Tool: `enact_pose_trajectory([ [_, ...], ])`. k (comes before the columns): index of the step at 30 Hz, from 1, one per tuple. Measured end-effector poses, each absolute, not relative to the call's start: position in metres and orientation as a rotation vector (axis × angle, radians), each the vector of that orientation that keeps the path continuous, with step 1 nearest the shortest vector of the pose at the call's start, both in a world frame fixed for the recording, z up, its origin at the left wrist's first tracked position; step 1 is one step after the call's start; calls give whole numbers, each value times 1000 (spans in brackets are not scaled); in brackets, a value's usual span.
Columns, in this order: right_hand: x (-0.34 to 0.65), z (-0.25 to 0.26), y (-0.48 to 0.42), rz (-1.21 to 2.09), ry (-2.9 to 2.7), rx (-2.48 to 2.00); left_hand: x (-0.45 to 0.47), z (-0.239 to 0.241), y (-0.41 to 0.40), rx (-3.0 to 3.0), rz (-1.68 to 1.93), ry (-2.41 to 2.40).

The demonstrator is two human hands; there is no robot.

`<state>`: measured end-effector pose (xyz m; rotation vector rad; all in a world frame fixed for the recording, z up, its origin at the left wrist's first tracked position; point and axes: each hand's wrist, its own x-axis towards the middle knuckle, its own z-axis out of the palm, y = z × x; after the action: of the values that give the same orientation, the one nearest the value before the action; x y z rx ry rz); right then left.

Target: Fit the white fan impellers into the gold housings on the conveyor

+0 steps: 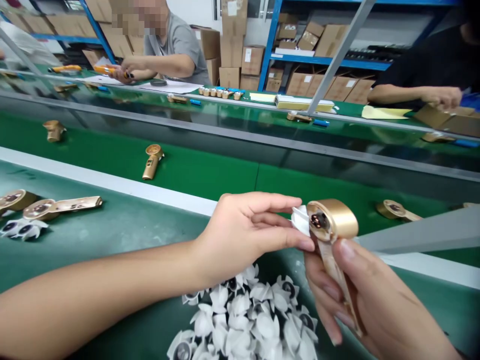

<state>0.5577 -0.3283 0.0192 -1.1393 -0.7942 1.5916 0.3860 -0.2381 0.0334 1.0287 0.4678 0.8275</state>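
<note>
My left hand (258,220) pinches a small white fan blade (300,220) between thumb and fingertips. It is right beside the open round head of a gold handheld fan housing (339,218); whether the two touch I cannot tell. Dark parts and copper windings show inside the head. My right hand (360,290) wraps round the housing's handle, holding it tilted with the head up. Below my hands lies a heap of white fan blades (240,320), some showing dark round centres.
On the table's left are gold housings (75,204) and a few fan blades (23,228). Beyond a white rail runs a green conveyor belt (210,175) carrying a gold housing (152,162). A grey metal bar (423,237) slants at right. Across the line, people work before shelves of boxes.
</note>
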Motion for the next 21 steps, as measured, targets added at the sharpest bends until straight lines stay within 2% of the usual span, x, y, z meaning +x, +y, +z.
enact_pose_trajectory([
  [8, 569, 11, -329, 1736, -882, -1133, 385, 34, -242, 1041, 824, 449],
  [13, 566, 15, -335, 1537, -1026, -1340, 385, 37, -242, 946, 744, 468],
  [21, 576, 18, -333, 1319, -1476, -1388, 387, 42, -240, 809, 631, 400],
])
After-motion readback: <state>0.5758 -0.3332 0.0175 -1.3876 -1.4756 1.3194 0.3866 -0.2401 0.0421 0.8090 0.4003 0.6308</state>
